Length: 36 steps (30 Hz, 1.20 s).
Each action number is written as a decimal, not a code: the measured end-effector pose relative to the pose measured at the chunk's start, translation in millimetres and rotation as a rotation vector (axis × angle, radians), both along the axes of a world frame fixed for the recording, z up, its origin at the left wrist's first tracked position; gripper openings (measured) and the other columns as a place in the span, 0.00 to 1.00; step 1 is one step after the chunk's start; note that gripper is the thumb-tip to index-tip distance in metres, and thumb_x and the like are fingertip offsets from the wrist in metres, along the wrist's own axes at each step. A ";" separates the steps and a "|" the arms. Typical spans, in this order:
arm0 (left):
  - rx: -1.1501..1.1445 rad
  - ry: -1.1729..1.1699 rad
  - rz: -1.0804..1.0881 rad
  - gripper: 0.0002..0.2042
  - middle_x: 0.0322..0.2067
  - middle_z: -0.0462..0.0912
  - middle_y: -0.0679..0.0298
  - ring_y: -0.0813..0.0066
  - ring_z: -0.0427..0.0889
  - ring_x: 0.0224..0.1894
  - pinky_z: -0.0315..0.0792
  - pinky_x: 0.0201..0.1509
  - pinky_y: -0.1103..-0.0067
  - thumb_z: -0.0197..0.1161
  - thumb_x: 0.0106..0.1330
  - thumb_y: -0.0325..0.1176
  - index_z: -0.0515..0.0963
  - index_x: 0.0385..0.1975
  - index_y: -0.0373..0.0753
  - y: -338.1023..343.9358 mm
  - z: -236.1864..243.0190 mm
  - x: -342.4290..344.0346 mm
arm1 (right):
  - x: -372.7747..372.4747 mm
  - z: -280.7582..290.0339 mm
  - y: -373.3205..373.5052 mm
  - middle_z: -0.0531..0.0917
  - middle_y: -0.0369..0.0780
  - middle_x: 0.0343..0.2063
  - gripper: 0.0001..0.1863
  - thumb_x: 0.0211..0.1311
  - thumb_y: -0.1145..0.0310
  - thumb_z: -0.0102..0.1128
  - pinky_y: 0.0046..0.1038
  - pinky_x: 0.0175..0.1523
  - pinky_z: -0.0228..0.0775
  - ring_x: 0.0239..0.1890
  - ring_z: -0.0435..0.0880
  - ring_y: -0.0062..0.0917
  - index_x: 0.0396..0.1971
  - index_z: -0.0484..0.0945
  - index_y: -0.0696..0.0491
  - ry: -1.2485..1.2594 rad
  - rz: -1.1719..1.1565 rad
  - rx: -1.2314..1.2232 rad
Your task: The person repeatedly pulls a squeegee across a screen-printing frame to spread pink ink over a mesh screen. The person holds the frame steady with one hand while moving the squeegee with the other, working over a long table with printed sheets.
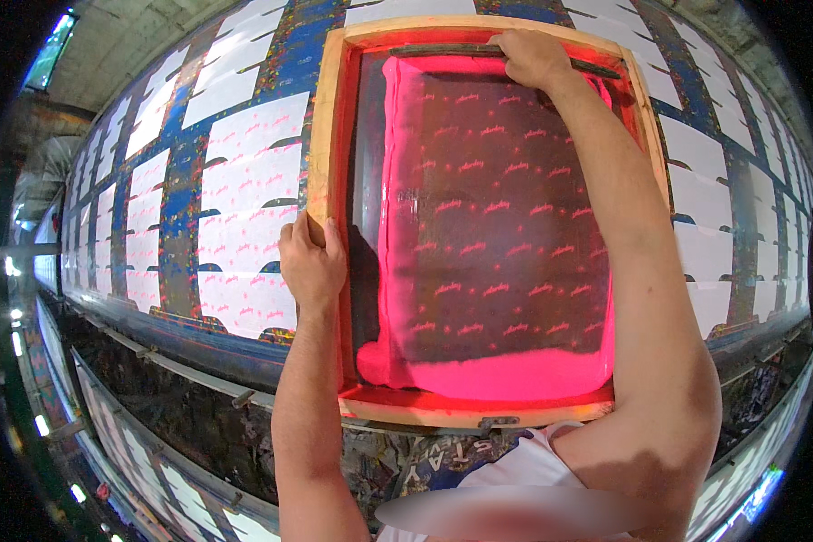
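A wooden screen-printing frame lies flat in front of me, its inner sides stained red-orange. Across its mesh runs a repeating pattern of small pink script and dots. Bright pink ink pools along the near end and forms a ridge down the left side. My left hand is closed on the frame's left rail, fingers over the wood. At the far end, my right hand grips a dark, bar-like squeegee that spans much of the frame's width. The underside of the squeegee is hidden.
Left of the frame, white cut pieces bear pink print. Plain white pieces lie to the right. All rest on a long, ink-spotted blue table. A rail runs along its near edge, and another table with white pieces stands lower left.
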<state>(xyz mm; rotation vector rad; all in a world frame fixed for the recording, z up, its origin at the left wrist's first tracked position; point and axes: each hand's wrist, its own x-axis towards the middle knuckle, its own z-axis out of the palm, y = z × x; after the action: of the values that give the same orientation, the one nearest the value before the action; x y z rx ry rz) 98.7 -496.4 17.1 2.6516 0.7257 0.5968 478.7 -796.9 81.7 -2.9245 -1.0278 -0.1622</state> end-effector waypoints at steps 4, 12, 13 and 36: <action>-0.001 -0.005 -0.004 0.21 0.46 0.86 0.47 0.43 0.87 0.51 0.82 0.55 0.55 0.72 0.75 0.40 0.84 0.60 0.33 -1.1 2.4 1.2 | -19.9 12.5 -1.4 0.93 0.50 0.51 0.22 0.65 0.71 0.61 0.54 0.62 0.84 0.57 0.92 0.49 0.57 0.90 0.47 0.066 0.000 -0.094; 0.039 0.016 -0.028 0.22 0.49 0.86 0.44 0.40 0.87 0.53 0.81 0.58 0.53 0.71 0.75 0.44 0.85 0.60 0.33 5.0 3.0 4.0 | -154.5 12.1 -26.8 0.93 0.47 0.48 0.25 0.59 0.74 0.63 0.51 0.58 0.86 0.54 0.92 0.46 0.56 0.91 0.44 0.138 0.061 -0.083; 0.027 0.034 -0.034 0.23 0.49 0.86 0.44 0.40 0.87 0.54 0.82 0.58 0.53 0.71 0.75 0.45 0.85 0.60 0.33 6.2 4.4 3.9 | -178.5 12.7 -30.8 0.93 0.46 0.48 0.24 0.60 0.74 0.63 0.51 0.58 0.86 0.54 0.92 0.46 0.56 0.92 0.44 0.139 0.062 -0.086; 0.125 0.109 0.027 0.26 0.49 0.89 0.43 0.40 0.90 0.53 0.86 0.56 0.52 0.68 0.76 0.53 0.83 0.53 0.32 -7.9 7.8 -33.6 | -547.4 9.5 -90.9 0.88 0.48 0.47 0.29 0.61 0.45 0.78 0.48 0.61 0.79 0.58 0.88 0.45 0.53 0.89 0.52 0.162 0.130 0.125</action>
<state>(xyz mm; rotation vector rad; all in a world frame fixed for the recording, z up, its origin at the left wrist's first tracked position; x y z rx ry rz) 65.1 -504.2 25.0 2.8122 0.7805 0.5244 -68.6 -887.8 91.2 -2.6975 -1.1334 0.0141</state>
